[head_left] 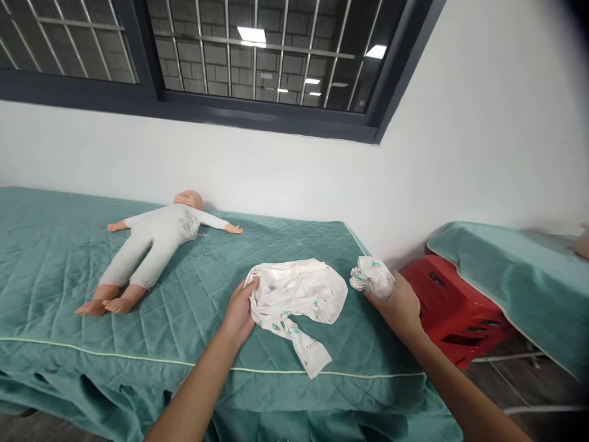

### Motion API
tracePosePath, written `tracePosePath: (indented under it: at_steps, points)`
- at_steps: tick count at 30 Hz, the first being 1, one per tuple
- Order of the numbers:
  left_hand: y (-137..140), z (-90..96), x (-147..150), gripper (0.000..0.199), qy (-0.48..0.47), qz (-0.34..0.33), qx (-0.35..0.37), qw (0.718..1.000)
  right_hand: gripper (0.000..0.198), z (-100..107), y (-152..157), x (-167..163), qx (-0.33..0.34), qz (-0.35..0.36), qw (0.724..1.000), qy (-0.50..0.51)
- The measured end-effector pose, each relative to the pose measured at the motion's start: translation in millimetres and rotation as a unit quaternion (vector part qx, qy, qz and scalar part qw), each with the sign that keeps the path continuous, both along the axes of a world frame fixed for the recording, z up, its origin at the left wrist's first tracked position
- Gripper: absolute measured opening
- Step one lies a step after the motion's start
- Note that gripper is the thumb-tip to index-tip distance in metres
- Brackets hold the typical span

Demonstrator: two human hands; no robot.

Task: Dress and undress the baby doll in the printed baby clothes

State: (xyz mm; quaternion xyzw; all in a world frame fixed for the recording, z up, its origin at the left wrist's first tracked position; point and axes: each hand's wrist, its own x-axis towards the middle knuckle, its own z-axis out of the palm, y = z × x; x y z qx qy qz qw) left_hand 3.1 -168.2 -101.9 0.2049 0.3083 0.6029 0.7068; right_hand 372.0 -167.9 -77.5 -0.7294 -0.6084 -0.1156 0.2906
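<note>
A white baby top [299, 285] with small green and red prints lies on the green quilted cover, one sleeve stretched toward the front edge. My left hand [240, 312] grips its left edge, thumb on top and fingers underneath. Off to the right, my right hand [399, 301] is closed around a bunched white printed baby garment [372, 276] just above the bed's right end. How that bundle unfolds cannot be seen. Farther left a baby doll [159, 236] in a white suit lies on its back, arms spread, apart from both hands.
The green quilted bed cover [59, 245] drapes over the front edge. Beyond its right end stand red plastic stools [453, 313] and a second green-covered bed [519, 270]. A white wall [276, 166] and a dark-framed barred window [267, 116] rise behind.
</note>
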Motion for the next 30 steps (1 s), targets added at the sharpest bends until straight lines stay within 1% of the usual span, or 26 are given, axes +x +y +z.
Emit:
tracePosePath:
  at_steps: [1, 2, 3, 4, 6, 8, 9, 11, 12, 13, 14, 15, 16, 18, 20, 21, 22, 23, 24, 25, 28, 29, 30]
  points:
    - [1.9, 4.2, -0.6, 0.046, 0.024, -0.009, 0.003, 1.000, 0.079, 3.8, -4.8, -5.9, 0.015, -0.018, 0.999, -0.024]
    - [4.4, 10.1, -1.5, 0.045, 0.058, -0.020, 0.010, 0.998, 0.081, 8.9, -8.2, -14.1, 0.033, -0.014, 0.998, -0.042]
    - [7.4, 17.9, -2.6, 0.044, 0.098, -0.032, 0.023, 0.994, 0.081, 15.3, -9.7, -24.6, 0.049, 0.012, 0.997, -0.053]
    - [10.8, 27.8, -3.9, 0.043, 0.142, -0.044, 0.042, 0.988, 0.078, 22.9, -9.1, -37.3, 0.062, 0.052, 0.995, -0.054]
    - [17.5, 54.3, -6.2, 0.041, 0.225, -0.067, 0.098, 0.967, 0.070, 41.5, -1.2, -67.7, 0.049, 0.151, 0.987, -0.035]
    - [21.5, 89.1, -7.5, 0.035, 0.304, -0.097, 0.182, 0.930, 0.067, 64.2, 13.1, -101.3, 0.017, 0.259, 0.966, -0.005]
    - [21.7, 108.7, -7.7, 0.032, 0.358, -0.114, 0.230, 0.898, 0.068, 76.9, 21.1, -118.0, -0.003, 0.306, 0.952, 0.003]
    - [17.7, 148.9, -8.6, 0.029, 0.461, -0.135, 0.331, 0.812, 0.063, 104.2, 35.2, -148.6, -0.023, 0.386, 0.922, -0.001]
    - [13.8, 167.7, -9.8, 0.028, 0.500, -0.141, 0.374, 0.768, 0.055, 118.2, 40.2, -161.7, -0.022, 0.420, 0.907, -0.015]
    - [9.3, 184.5, -11.9, 0.026, 0.528, -0.137, 0.409, 0.732, 0.043, 131.9, 43.3, -172.7, -0.020, 0.449, 0.893, -0.039]
    - [4.5, 198.7, -15.1, 0.025, 0.551, -0.126, 0.434, 0.701, 0.031, 144.8, 44.7, -181.5, -0.020, 0.462, 0.885, -0.055]
    - [0.0, 209.7, -19.4, 0.025, 0.578, -0.105, 0.448, 0.674, 0.026, 156.5, 44.5, -187.8, -0.013, 0.467, 0.882, -0.063]
    - [-3.9, 217.4, -24.8, 0.024, 0.606, -0.073, 0.453, 0.649, 0.025, 166.8, 43.2, -191.7, -0.007, 0.466, 0.882, -0.071]
    - [-9.2, 223.7, -38.2, 0.020, 0.672, 0.014, 0.440, 0.595, 0.029, 182.0, 38.3, -192.7, 0.009, 0.446, 0.891, -0.085]
    - [-11.3, 220.6, -53.2, 0.022, 0.732, 0.098, 0.410, 0.535, 0.034, 190.8, 32.4, -186.8, 0.020, 0.415, 0.904, -0.105]
    - [-11.3, 217.0, -60.5, 0.027, 0.754, 0.129, 0.395, 0.509, 0.035, 193.4, 29.3, -182.5, 0.021, 0.398, 0.910, -0.115]
    - [-10.8, 212.8, -67.5, 0.032, 0.768, 0.151, 0.382, 0.491, 0.036, 195.0, 26.1, -177.7, 0.019, 0.385, 0.915, -0.120]
    - [-9.8, 208.3, -74.1, 0.036, 0.772, 0.166, 0.374, 0.487, 0.036, 196.2, 22.8, -172.7, 0.014, 0.374, 0.919, -0.121]
    - [-8.4, 204.0, -80.2, 0.038, 0.766, 0.178, 0.369, 0.496, 0.037, 196.9, 19.4, -167.7, 0.008, 0.365, 0.924, -0.116]
    - [-6.8, 200.0, -86.0, 0.038, 0.751, 0.186, 0.365, 0.517, 0.037, 197.6, 15.8, -162.9, 0.001, 0.355, 0.929, -0.104]
    - [-1.6, 190.7, -102.0, 0.031, 0.686, 0.204, 0.334, 0.613, 0.037, 199.1, 4.4, -148.8, -0.016, 0.324, 0.945, -0.035]
    - [-0.4, 188.2, -106.9, 0.029, 0.670, 0.206, 0.318, 0.638, 0.037, 199.4, 0.4, -144.1, -0.024, 0.310, 0.950, -0.008]
    - [0.3, 186.1, -111.4, 0.027, 0.662, 0.205, 0.303, 0.654, 0.035, 199.4, -3.4, -139.1, -0.033, 0.293, 0.955, 0.016]
